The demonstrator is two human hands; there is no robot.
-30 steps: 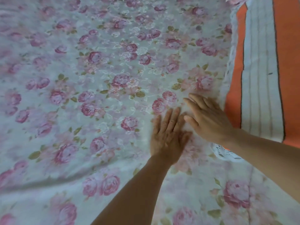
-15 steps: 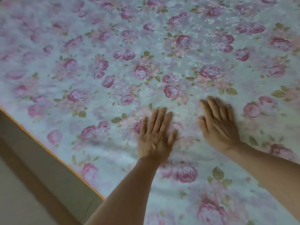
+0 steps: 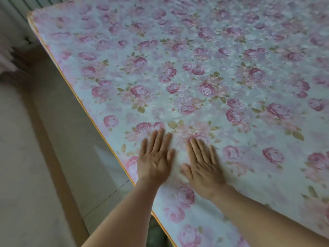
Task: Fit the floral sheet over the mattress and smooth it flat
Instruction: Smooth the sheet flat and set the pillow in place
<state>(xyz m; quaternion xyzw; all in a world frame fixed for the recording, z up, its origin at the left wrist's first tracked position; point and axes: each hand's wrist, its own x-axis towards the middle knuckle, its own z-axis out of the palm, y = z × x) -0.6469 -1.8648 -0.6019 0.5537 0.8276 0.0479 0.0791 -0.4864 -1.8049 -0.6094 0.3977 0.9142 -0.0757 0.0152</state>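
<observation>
The floral sheet (image 3: 204, 72), white with pink roses and green leaves, lies spread over the mattress and fills most of the view. It looks mostly flat, with faint ripples around my hands. An orange piping line marks the mattress edge (image 3: 74, 97) along the left side. My left hand (image 3: 155, 159) rests palm down on the sheet close to that edge, fingers spread. Just to its right, my right hand (image 3: 204, 166) also lies flat on the fabric with fingers apart. Neither hand grips the cloth.
A pale bed frame or side panel (image 3: 71, 139) runs beside the mattress on the left. Beyond it is a beige floor (image 3: 19, 157). A dark shadowed corner (image 3: 17, 59) sits at the upper left.
My view has swung left, so the orange striped cloth at the right has gone and the mattress's left edge has come in. Both hands have slid left across the sheet, staying flat.
</observation>
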